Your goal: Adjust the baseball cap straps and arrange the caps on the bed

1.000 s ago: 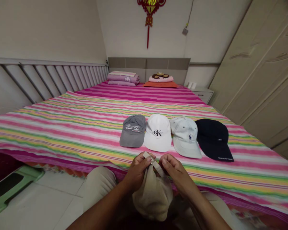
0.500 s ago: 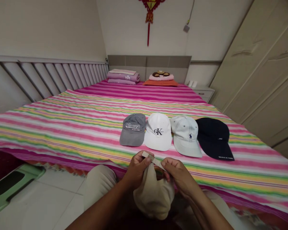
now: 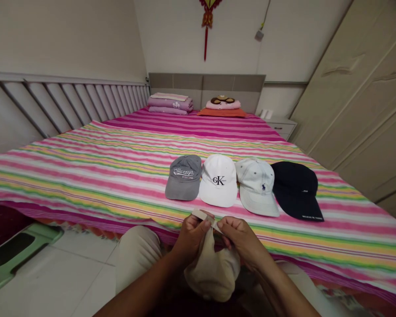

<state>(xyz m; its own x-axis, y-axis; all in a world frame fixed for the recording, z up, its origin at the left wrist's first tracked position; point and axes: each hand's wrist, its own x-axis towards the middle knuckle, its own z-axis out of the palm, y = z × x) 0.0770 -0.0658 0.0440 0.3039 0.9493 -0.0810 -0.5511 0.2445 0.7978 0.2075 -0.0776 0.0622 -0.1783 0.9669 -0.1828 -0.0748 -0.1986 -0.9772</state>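
A beige cap (image 3: 213, 277) hangs between my knees, held up by its back strap (image 3: 203, 215). My left hand (image 3: 192, 233) pinches the strap near its buckle, with the strap's end sticking out past the fingers. On the other side, my right hand (image 3: 237, 235) grips the strap between thumb and fingers. Beyond my hands a grey cap (image 3: 184, 178), a white cap (image 3: 218, 181), a pale blue cap (image 3: 257, 187) and a black cap (image 3: 297, 189) lie side by side on the bed, brims toward me.
The striped bedspread (image 3: 86, 176) covers the bed. Folded purple bedding (image 3: 170, 105) and a pink and orange stack (image 3: 222, 110) lie by the headboard (image 3: 232, 83). A green stool (image 3: 42, 237) stands on the floor at left. A white railing (image 3: 95, 99) runs along the left side.
My right hand has moved slightly left, closer to my left hand, and less strap shows between them. The strap end beyond my left hand sticks out more. The caps on the bed stay put.
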